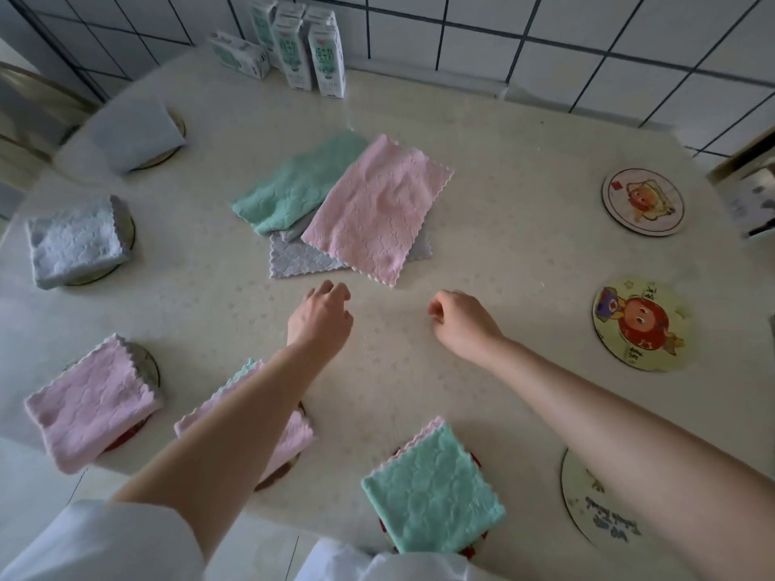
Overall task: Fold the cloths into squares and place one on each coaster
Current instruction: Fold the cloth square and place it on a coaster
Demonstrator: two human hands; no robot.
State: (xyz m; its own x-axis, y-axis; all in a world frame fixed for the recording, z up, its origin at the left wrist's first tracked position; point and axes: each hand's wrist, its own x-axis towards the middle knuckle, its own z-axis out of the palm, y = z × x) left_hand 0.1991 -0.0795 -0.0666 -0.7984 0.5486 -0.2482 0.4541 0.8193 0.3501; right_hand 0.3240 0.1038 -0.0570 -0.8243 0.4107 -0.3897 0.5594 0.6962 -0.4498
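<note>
Three unfolded cloths lie in a pile at the table's middle: a pink cloth (379, 211) on top, a green cloth (293, 184) to its left, a grey cloth (302, 257) beneath. My left hand (321, 316) and my right hand (461, 320) hover just in front of the pile with loosely curled fingers, holding nothing. Folded squares sit on coasters: two pale blue (75, 241) (134, 134) at the left, a pink one (90, 402), another pink one (293, 438) under my left forearm, and a green one (434, 484). Three coasters are bare: (643, 202), (639, 325), (587, 496).
Several milk cartons (310, 52) stand at the back against the tiled wall. A box (755, 203) sits at the right edge. The cream table (524, 203) shows bare surface between the pile and the right-hand coasters.
</note>
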